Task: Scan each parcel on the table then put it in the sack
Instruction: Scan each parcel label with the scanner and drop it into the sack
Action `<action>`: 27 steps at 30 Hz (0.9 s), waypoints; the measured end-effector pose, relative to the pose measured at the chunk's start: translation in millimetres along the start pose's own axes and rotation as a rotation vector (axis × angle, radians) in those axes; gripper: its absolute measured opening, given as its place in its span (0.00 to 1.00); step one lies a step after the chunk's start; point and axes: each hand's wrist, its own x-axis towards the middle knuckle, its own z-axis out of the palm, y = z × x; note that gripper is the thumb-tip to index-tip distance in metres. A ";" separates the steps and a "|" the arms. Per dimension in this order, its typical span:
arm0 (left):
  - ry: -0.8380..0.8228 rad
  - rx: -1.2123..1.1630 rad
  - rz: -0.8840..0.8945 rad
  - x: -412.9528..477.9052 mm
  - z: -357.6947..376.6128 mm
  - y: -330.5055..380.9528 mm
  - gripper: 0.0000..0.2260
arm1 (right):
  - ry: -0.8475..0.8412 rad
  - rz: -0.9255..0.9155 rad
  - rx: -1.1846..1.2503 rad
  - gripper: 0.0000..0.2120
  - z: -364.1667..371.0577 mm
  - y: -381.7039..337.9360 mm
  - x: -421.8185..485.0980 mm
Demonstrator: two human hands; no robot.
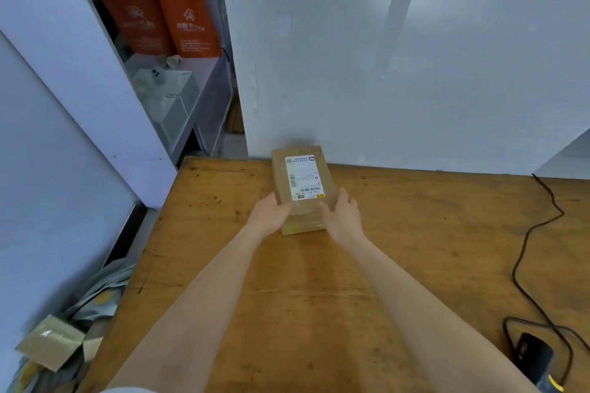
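Note:
A brown cardboard parcel [302, 182] with a white shipping label on top lies at the far edge of the wooden table [223, 265], against the wall. My left hand [269, 214] grips its near left corner and my right hand [343, 215] grips its near right corner. A black handheld scanner [534, 360] with a yellow tip lies at the table's near right corner, its cable trailing away. On the floor left of the table, a grey sack [95, 300] holds a cardboard box [51, 341].
The scanner's black cable [523, 252] snakes over the right side of the table. A shelf unit [178, 99] with two orange bags [188, 22] stands back left. White wall panels close off the back and the left side.

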 end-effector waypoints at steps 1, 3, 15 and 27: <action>-0.021 0.023 -0.030 -3.6 8.4 3.6 0.20 | 0.008 0.041 0.008 0.31 -5.5 7.2 -1.1; -0.019 0.066 -0.080 -14.4 28.0 9.5 0.19 | 0.009 0.088 0.017 0.28 -17.7 23.2 -5.3; 0.097 -0.548 -0.371 -108.5 142.2 21.1 0.19 | -0.525 0.391 0.409 0.14 -103.3 132.5 -110.8; 0.130 -0.704 -0.279 -181.8 197.5 26.6 0.36 | -0.782 0.501 0.661 0.16 -139.3 222.2 -174.8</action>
